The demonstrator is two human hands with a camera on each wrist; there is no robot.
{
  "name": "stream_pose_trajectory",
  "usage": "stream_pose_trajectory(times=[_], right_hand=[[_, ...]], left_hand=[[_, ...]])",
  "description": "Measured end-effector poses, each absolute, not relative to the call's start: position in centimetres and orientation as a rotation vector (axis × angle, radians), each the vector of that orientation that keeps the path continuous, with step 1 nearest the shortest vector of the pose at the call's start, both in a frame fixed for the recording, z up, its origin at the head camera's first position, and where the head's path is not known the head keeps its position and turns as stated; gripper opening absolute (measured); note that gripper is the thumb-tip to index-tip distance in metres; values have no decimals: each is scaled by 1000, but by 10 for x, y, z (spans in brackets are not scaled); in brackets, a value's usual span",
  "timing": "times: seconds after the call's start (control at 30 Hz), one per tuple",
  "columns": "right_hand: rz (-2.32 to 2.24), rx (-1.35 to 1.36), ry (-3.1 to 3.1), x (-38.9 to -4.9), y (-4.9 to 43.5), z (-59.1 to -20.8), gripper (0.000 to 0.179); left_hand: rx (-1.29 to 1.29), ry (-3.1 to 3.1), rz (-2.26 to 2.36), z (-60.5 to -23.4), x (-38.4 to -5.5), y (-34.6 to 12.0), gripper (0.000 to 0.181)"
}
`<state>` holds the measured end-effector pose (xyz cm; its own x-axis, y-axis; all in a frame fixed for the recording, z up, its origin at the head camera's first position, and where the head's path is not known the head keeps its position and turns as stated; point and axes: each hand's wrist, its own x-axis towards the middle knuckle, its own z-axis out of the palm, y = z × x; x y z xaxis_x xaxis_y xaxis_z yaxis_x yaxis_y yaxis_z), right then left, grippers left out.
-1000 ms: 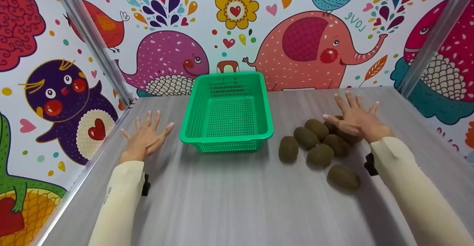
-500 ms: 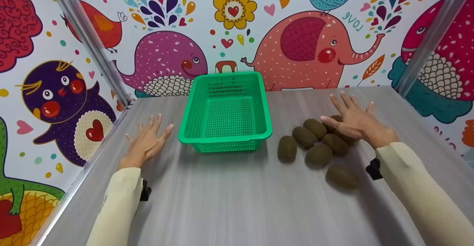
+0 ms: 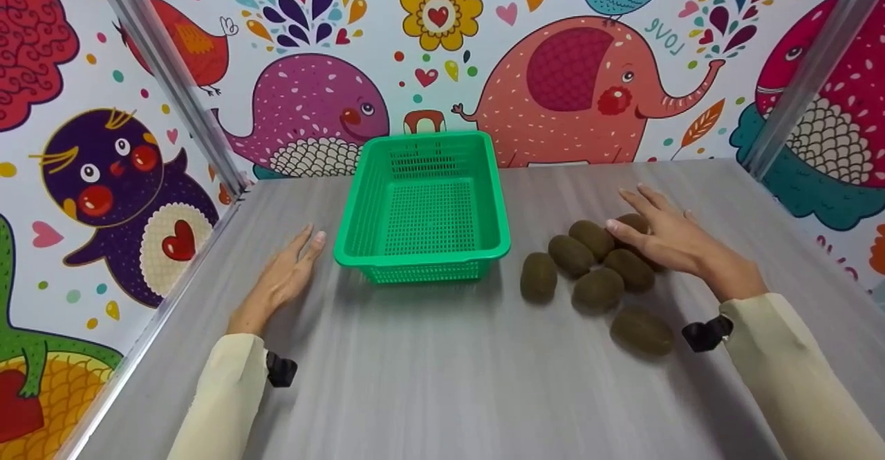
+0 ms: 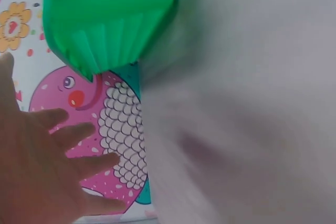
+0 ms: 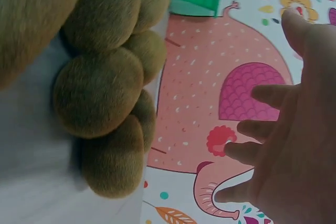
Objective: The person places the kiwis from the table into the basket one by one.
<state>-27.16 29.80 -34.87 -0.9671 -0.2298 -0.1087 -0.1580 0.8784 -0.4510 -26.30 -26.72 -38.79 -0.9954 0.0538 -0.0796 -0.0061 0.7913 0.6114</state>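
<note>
kiwifruit (image 3: 599, 291) — brown, fuzzy, mostly clustered | green basket (image 3: 423, 261) — perforated, upright, left of kiwifruit

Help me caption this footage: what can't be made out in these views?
- Head: the farthest kiwi's full outline, partly covered by the right hand.
- Left wrist: the green basket's upper part, cut off by the top edge; the table's surface, blurred.
- Right wrist: the nearest kiwi's remainder, cut off by the left and top edges.

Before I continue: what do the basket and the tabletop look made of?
The basket looks like moulded plastic with a slight sheen: uniform green, perforated walls. The tabletop seems smooth grey laminate, judging by faint streaks, though another coating is possible.
</note>
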Motion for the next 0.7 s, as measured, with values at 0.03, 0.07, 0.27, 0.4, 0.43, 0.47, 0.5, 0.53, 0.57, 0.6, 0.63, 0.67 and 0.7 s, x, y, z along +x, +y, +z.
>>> stream_pose_trajectory(times=[0.03, 0.07, 0.27, 0.4, 0.43, 0.47, 0.5, 0.53, 0.57, 0.6, 0.63, 0.67, 0.7], right_hand=[[-695, -302, 2885, -269, 299, -349, 90], [-721, -310, 2881, -267, 299, -349, 88], [-860, -357, 2817, -252, 300, -350, 82], [-928, -355, 2779, -243, 300, -353, 79], [-945, -350, 2768, -242, 301, -354, 77], [-959, -343, 2759, -240, 301, -355, 76], [-972, -343, 2753, -239, 302, -357, 74], [-987, -344, 2745, -238, 303, -358, 72], [-1000, -346, 2737, -238, 305, -359, 71], [-1009, -346, 2730, -237, 306, -360, 68], [-1018, -353, 2723, -236, 308, -361, 66], [-1028, -363, 2719, -235, 310, -363, 64], [-1037, -377, 2715, -234, 312, -364, 62]], left_hand=[[41, 2879, 1016, -388, -262, -267, 78], [46, 2877, 1053, -389, -260, -266, 76], [16, 2859, 1210, -391, -253, -260, 71], [-24, 2802, 1308, -394, -252, -252, 73], [-36, 2787, 1339, -395, -252, -250, 74], [-49, 2773, 1370, -396, -252, -248, 74], [-58, 2757, 1406, -397, -253, -246, 75], [-63, 2742, 1443, -398, -253, -244, 75], [-69, 2726, 1479, -399, -253, -242, 75], [-71, 2712, 1522, -399, -254, -240, 75], [-71, 2694, 1570, -400, -255, -238, 74], [-70, 2678, 1615, -400, -255, -236, 73], [-72, 2658, 1658, -401, -256, -234, 71]])
